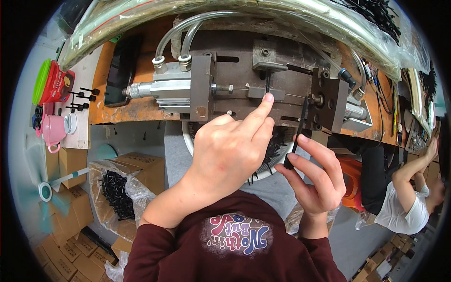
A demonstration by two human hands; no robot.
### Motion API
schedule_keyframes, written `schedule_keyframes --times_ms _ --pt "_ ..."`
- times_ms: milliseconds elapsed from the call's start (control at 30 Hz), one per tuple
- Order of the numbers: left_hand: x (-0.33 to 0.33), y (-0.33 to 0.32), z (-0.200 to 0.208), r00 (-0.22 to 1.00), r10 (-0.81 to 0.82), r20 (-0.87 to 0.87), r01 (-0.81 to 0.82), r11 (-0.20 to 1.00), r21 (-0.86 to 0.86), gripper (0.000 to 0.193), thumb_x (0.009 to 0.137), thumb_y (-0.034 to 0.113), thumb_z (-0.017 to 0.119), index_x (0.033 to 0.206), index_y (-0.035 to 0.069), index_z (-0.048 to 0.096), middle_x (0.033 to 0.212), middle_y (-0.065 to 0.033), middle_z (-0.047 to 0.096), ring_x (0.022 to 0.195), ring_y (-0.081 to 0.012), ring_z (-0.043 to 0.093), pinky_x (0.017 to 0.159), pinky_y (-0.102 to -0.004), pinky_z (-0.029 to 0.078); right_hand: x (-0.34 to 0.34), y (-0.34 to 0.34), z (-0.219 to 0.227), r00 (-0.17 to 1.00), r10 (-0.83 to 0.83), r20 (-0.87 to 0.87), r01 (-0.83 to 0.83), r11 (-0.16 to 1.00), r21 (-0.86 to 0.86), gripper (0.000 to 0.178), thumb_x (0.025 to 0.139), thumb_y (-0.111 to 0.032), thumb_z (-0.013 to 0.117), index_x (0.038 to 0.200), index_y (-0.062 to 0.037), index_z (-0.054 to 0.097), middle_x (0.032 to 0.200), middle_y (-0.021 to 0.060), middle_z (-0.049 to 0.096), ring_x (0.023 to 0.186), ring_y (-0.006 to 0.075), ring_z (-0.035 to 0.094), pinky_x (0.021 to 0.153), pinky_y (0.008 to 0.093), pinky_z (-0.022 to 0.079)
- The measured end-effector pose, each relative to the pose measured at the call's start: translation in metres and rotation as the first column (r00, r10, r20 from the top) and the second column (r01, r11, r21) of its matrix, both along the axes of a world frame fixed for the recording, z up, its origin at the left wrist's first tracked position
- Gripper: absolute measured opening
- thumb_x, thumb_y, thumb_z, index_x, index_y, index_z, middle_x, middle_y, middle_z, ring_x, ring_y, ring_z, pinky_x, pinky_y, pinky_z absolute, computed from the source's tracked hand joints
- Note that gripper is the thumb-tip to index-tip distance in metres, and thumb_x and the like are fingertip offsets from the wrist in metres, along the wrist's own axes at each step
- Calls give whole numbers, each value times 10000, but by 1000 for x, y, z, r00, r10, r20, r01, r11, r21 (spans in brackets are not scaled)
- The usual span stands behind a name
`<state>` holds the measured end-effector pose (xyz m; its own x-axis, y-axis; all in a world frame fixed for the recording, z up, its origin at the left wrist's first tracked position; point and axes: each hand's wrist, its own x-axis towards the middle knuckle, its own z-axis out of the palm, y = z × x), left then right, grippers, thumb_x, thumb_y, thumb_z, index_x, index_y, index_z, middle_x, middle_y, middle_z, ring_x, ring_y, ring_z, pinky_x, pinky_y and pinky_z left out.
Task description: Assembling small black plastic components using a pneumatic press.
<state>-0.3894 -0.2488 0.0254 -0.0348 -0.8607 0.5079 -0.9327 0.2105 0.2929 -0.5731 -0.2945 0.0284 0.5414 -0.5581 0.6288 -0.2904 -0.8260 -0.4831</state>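
Observation:
My left hand reaches up to a metal press fixture on an orange bench. Its forefinger tip rests on a thin black part standing upright in the fixture's middle slot. My right hand holds a long thin black plastic strip upright between thumb and fingers, just left of the fixture's right-hand block. A white dish of similar black pieces lies below the fixture, mostly hidden by my hands.
A pneumatic cylinder with clear hoses sits at the fixture's left. A pink mug and a black phone are further left. An open carton lined with a bag of black parts stands low left. Another person sits at right.

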Motion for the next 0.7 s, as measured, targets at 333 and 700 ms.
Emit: schedule_keyframes --times_ms 333,700 --pt "12 46 15 949 -242 -200 290 920 263 295 693 233 830 907 65 713 1069 -58 719 644 -155 641 560 -258 481 28 -13 -6 986 -32 -165 21 998 -65 274 684 -12 814 908 -6 657 1166 184 691 768 197 692 641 272 529" --pt "19 88 82 54 -354 -934 315 893 -321 225 777 142 804 909 4 684 907 -109 697 710 -182 675 535 -248 490 47 -14 -2 939 -88 -333 42 989 -143 247 716 -82 804 905 -46 650 1175 117 699 543 177 570 521 264 452"
